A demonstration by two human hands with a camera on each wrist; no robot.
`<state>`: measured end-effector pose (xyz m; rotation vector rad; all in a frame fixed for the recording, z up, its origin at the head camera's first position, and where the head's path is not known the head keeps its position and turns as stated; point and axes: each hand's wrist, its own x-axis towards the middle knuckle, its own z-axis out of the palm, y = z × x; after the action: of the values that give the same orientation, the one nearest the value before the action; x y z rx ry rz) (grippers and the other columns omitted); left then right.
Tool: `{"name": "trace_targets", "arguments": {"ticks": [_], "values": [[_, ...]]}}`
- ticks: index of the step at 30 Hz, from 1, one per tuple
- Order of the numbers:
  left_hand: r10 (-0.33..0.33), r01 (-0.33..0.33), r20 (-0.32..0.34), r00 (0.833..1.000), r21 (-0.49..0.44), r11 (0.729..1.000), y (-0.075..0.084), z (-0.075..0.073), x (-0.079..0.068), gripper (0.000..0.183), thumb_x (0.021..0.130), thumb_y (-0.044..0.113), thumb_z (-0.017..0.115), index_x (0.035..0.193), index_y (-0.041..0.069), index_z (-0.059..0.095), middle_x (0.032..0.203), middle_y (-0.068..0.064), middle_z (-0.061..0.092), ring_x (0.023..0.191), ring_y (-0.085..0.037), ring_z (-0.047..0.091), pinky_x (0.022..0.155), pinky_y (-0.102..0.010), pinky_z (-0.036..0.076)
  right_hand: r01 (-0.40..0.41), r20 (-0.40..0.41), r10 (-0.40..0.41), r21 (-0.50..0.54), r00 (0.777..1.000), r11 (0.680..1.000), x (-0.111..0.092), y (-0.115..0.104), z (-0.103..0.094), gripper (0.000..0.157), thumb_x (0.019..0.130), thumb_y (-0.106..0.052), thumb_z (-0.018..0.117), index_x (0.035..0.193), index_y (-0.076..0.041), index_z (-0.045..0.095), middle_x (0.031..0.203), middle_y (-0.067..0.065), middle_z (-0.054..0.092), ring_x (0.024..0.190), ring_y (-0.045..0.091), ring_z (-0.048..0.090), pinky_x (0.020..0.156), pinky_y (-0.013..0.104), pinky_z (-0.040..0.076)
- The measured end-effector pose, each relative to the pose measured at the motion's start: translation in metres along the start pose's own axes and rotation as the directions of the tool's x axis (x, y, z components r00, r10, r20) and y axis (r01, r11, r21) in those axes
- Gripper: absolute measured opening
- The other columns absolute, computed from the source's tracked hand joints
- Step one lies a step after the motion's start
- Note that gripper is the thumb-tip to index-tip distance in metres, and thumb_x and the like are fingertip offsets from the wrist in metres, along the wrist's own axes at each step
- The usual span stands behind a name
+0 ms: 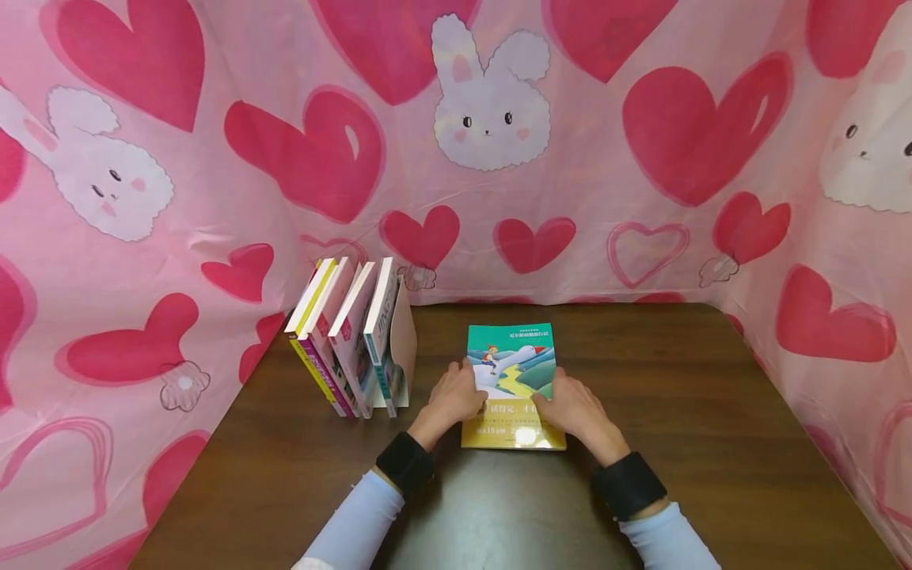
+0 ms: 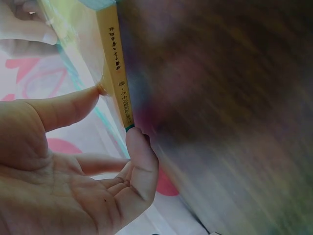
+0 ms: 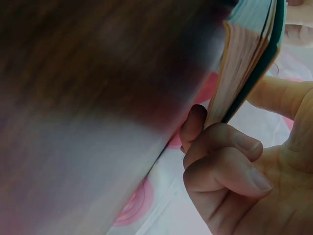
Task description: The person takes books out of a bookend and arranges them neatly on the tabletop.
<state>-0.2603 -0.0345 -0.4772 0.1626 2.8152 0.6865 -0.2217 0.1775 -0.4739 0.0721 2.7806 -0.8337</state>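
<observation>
A pink cloth point(image 1: 598, 190) printed with red hearts and white rabbits fills the upper frame and runs down both sides. Below it, a dark brown surface point(image 1: 727, 404) spreads from the middle to the bottom edge. A row of books point(image 1: 351, 352) stands on it left of centre, with a pale upright panel point(image 1: 403, 332) at its right end.

Light blue sleeves point(image 1: 356, 514) reach in from the bottom of the frame. Between the person's arms, just right of centre, is the green-and-yellow book point(image 1: 514, 368), front cover up; whether all of it clears the surface cannot be told.

The left grip point(image 1: 452, 397) holds the spine side, its thumb on the cover and its fingers curled under the edge. The right grip point(image 1: 575, 405) holds the page side in much the same way. Black bands point(image 1: 406, 465) circle both wrists.

The book looks like a paperback: probably light, flexible and rather slippery, judging by the bright glare on its yellow lower part. The spine should be its stiffest, surest hold; on the page side, cover and leaves are best pinched together, since a loose pinch could let them fan or crease.
</observation>
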Motion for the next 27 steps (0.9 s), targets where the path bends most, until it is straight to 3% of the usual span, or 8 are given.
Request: {"name": "trace_targets", "arguments": {"ticks": [13, 27], "values": [[-0.003, 0.003, 0.034, 0.999, 0.01, 1.0, 0.006, -0.002, 0.001, 0.081, 0.099, 0.027, 0.075, 0.16, -0.006, 0.034, 0.141, -0.026, 0.05, 0.113, -0.035, 0.056, 0.105, -0.052, 0.05, -0.019, 0.062, 0.022, -0.047, 0.998, 0.999, 0.007, 0.002, -0.003, 0.083, 0.102, -0.034, 0.066, 0.154, 0.019, 0.027, 0.147, 0.034, 0.049, 0.118, 0.044, 0.056, 0.105, 0.066, 0.044], [-0.008, 0.006, 0.035, 0.999, 0.066, 0.998, 0.01, -0.004, 0.0, 0.078, 0.097, 0.024, 0.077, 0.157, -0.005, 0.039, 0.129, -0.021, 0.05, 0.104, -0.031, 0.058, 0.099, -0.044, 0.055, -0.014, 0.083, 0.016, -0.036, 0.996, 0.999, 0.01, 0.004, -0.002, 0.075, 0.101, -0.032, 0.068, 0.147, 0.017, 0.036, 0.118, 0.023, 0.06, 0.099, 0.036, 0.058, 0.091, 0.055, 0.052]]}}
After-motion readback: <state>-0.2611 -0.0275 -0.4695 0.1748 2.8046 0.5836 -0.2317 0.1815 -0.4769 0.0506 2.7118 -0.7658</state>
